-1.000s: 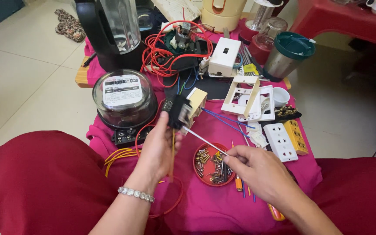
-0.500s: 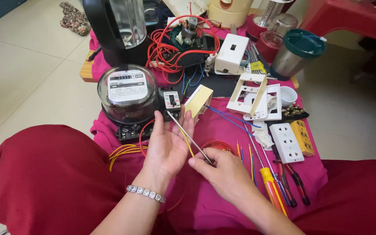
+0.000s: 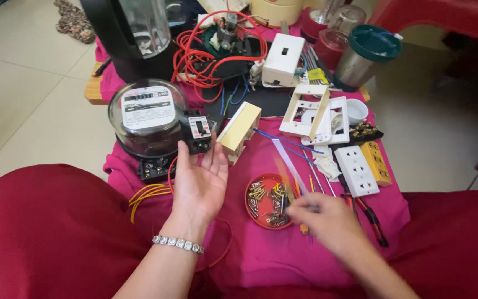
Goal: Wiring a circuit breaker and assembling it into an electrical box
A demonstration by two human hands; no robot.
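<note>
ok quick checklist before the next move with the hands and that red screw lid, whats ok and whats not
1. Left hand free: ok, palm open and up, holding nothing.
2. Right hand grip: cannot tell, blurred beside the red lid of screws.
3. Lid steady: ok, flat on the pink cloth, screws inside.
4. Small black breaker in reach: ok, just beyond the left fingertips, against the round meter.
5. Tools at hand: ok, pliers lie right of the right hand.
6. Loose wires: not ok, red wire loops under the left wrist.
</note>
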